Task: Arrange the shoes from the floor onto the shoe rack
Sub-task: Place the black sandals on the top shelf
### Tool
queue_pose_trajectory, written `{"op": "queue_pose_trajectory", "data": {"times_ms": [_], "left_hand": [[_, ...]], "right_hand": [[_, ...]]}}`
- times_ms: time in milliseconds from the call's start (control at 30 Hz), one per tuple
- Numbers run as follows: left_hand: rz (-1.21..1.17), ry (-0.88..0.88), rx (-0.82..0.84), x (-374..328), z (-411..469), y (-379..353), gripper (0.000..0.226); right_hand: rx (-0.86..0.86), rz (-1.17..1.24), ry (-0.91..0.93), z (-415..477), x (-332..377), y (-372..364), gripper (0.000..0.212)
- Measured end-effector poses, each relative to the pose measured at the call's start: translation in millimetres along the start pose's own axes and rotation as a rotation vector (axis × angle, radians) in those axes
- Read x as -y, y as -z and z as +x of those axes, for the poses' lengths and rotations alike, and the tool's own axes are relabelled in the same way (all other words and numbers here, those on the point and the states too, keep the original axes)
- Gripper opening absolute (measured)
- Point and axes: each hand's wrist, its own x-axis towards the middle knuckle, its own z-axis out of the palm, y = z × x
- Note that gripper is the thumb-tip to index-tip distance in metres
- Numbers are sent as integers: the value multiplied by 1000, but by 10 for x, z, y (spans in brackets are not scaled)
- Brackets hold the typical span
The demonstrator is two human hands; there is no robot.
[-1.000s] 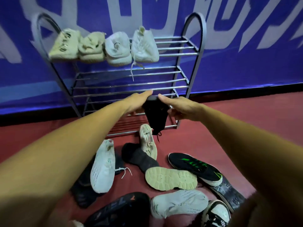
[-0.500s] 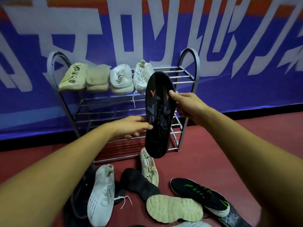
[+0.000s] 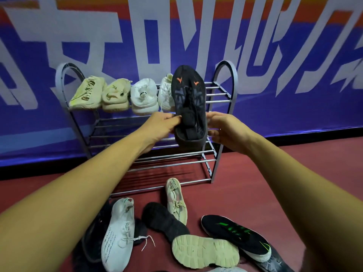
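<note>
– Left hand [image 3: 161, 126], condition?
– Fingers curled onto the left side of the black shoe [image 3: 188, 99], low, by the heel. Right hand [image 3: 225, 132] grips the opposite side in the same way.
– Position of that item?
– Held in the air, toe up, upper facing the camera, in front of the shoe rack [image 3: 233, 83] at the right part of the top shelf.
– Room on that shelf?
– Four pale shoes sit side by side over its left part. The last of them, the laced white shoe [image 3: 166, 91], is partly hidden behind the held one. From there, bare rails run right to the arched end frame. The two lower shelves show bare rails.
– Floor?
– Red floor [image 3: 255, 183]. On the near side of the rack lie a scribbled white shoe [image 3: 119, 234], a beige shoe [image 3: 175, 199], an upturned pale sole [image 3: 204, 250] and a green-striped shoe [image 3: 235, 234], loose, some overlapping. Open floor shows to their right.
</note>
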Motion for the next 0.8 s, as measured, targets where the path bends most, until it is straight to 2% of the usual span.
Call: {"op": "queue_pose_trajectory", "data": {"times_ms": [67,200,300,400,567,800], "left_hand": [[-67,-16,-1,-64,43,-25,11],[-235,-13,-75,-146,165,-58,33],[-340,39,-89,-180,259,-113,40],[-291,33,-58,-178,308,-167,50],[-203,64,-59,-100,325,-252,62],[-210,129,39,-87,362,-269,56]], "right_hand": [[54,42,18,-32,-2,30,42],[-40,239,146,-45,49,37,46],[30,302,143,-70,101,24,46],[65,182,99,-83,116,-5,42],[-25,108,66,-47,1,-14,60],[-186,-48,108,11,-4,-92,70]]}}
